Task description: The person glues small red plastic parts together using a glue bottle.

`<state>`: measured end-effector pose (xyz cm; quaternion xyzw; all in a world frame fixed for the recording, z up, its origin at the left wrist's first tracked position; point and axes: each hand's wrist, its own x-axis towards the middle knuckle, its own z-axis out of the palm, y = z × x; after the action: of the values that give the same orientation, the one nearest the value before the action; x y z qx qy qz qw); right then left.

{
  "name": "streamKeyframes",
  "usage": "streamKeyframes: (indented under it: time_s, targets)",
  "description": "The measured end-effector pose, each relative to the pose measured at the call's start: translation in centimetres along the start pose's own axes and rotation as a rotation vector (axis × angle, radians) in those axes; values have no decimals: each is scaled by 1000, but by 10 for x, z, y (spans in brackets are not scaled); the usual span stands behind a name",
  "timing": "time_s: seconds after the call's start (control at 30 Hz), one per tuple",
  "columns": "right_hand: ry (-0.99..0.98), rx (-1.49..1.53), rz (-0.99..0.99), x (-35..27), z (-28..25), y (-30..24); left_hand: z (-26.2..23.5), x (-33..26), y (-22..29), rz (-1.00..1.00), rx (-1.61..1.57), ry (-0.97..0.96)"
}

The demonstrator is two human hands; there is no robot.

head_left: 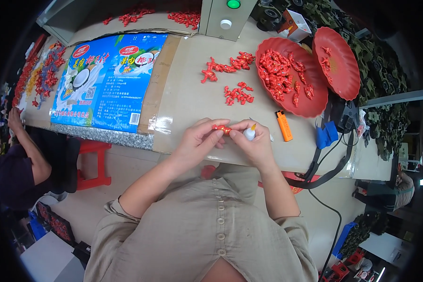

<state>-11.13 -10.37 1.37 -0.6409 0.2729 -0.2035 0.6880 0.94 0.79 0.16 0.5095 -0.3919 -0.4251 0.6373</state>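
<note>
Just past the table's near edge, in front of my chest, both hands meet over a small glossy red piece with gold marks (222, 129). My left hand (199, 140) pinches its left end between thumb and fingertips. The thumb and index finger of my right hand (258, 146) close on its right end. The same right hand also holds a small white squeeze bottle with a yellow tip (250, 133), tip pointing up. Beyond the hands lie a loose group of similar red pieces (238, 94) and a joined string of them (223, 66).
Two red scalloped plates, one heaped with red pieces (263, 47) and one with few (350, 80), stand right. An orange lighter (284, 126), blue object (326, 135) and black strap (315, 181) lie nearby. Printed blue cardboard (108, 89) covers the left; another person (23, 164) sits beyond.
</note>
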Motion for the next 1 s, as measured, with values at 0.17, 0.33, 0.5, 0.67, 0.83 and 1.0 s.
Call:
streamKeyframes:
  time_s: [0.17, 0.33, 0.5, 0.67, 0.83, 1.0]
  targets:
    - [-35, 25, 56, 2, 1, -11, 1, -1, 2, 31, 101, 14]
    - [-73, 77, 142, 5, 0, -16, 2, 0, -2, 71, 137, 40]
    - [-87, 30, 176, 8, -3, -18, 2, 0, -2, 89, 162, 54]
    - [-123, -27, 184, 10, -7, -11, 1, -1, -2, 62, 183, 47]
    - [-101, -10, 207, 10, -3, -17, 1, -1, -3, 64, 200, 56]
    - [-107, -21, 220, 11, -5, -20, 3, -1, -2, 80, 218, 65]
